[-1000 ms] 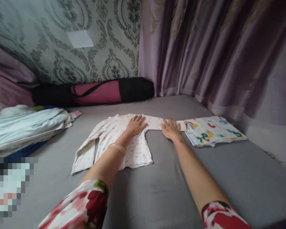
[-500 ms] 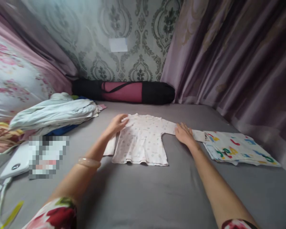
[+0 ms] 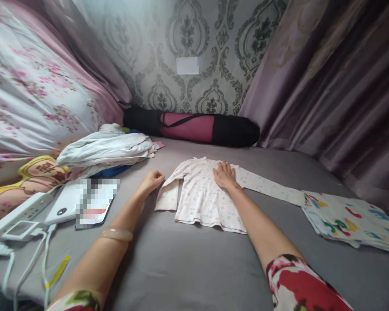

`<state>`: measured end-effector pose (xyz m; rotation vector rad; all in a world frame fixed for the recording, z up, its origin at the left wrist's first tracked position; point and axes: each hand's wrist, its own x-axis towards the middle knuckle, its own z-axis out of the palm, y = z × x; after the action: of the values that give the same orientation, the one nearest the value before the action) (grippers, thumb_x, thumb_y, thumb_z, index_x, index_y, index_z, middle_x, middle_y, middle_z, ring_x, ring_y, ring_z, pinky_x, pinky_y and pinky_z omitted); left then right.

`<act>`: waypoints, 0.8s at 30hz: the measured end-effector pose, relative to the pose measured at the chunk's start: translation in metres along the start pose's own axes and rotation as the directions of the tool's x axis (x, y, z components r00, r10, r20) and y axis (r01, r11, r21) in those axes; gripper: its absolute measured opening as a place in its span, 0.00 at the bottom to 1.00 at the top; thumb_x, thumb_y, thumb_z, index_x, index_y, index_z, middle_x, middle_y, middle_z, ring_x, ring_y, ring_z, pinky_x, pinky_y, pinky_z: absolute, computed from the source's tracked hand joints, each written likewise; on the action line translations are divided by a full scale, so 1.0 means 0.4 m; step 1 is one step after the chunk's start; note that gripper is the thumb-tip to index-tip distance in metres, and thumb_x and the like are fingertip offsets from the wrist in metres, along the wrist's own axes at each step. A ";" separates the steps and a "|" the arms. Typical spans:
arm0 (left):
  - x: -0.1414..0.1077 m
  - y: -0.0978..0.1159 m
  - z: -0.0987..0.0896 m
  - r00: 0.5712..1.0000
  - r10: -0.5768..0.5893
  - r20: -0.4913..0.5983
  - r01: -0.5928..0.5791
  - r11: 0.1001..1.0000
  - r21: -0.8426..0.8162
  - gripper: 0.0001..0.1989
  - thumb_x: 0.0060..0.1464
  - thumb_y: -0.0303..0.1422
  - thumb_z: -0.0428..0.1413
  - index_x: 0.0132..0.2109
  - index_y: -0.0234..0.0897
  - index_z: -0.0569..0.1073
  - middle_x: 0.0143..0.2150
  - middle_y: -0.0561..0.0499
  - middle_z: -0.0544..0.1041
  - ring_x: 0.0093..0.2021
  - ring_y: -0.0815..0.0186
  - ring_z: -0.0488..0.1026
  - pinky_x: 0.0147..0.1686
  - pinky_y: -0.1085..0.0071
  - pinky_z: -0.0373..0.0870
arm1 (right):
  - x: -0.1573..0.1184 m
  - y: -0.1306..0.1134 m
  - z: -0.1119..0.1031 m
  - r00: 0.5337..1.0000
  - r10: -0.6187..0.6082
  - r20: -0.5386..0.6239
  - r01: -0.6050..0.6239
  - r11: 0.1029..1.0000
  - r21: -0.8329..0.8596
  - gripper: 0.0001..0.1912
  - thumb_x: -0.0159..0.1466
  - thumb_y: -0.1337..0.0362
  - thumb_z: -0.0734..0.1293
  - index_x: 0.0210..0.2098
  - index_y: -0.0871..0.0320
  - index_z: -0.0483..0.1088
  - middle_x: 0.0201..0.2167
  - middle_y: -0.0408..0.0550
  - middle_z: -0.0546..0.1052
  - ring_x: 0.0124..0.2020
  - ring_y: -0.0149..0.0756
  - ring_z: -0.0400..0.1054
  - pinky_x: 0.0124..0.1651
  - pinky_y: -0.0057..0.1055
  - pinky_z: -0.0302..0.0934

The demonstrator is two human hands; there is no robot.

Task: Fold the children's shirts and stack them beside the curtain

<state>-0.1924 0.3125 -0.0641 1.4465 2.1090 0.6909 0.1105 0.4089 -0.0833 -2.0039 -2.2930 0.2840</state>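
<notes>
A small white long-sleeved shirt with a faint print lies spread on the grey bedsheet. My right hand rests flat on its upper chest, fingers spread. At the outer edge of the left-side sleeve is my left hand, with its fingers curled together at the cloth; the fingertips are partly hidden. That sleeve bends down beside the body of the shirt. The other sleeve stretches out to the right, its cuff meeting a folded white cloth with colourful shapes.
A heap of pale clothes lies at the left. Nearer are a power strip, a white device, a partly pixelated phone and white cables. A black and maroon bag lies along the wall. Curtains hang at the right.
My right hand has moved from the right sleeve onto the shirt's chest. My left hand has come down from the shoulder to the sleeve's outer edge, its fingers now curled. The view has shifted left.
</notes>
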 end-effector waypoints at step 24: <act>0.119 0.142 0.074 0.971 -0.018 0.237 0.092 0.948 -0.305 0.12 0.57 0.27 0.51 0.47 0.30 0.73 0.15 0.59 0.61 0.15 0.74 0.58 0.18 0.79 0.55 | 0.029 -0.239 0.083 0.955 -0.275 -0.111 0.288 0.949 0.126 0.27 0.71 0.63 0.47 0.68 0.62 0.52 0.70 0.52 0.52 0.70 0.41 0.41 0.70 0.42 0.33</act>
<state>-0.1491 0.3788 -0.0546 1.2234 1.7620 0.7567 0.0099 0.4057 -0.0981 -1.5648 -2.3867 0.3132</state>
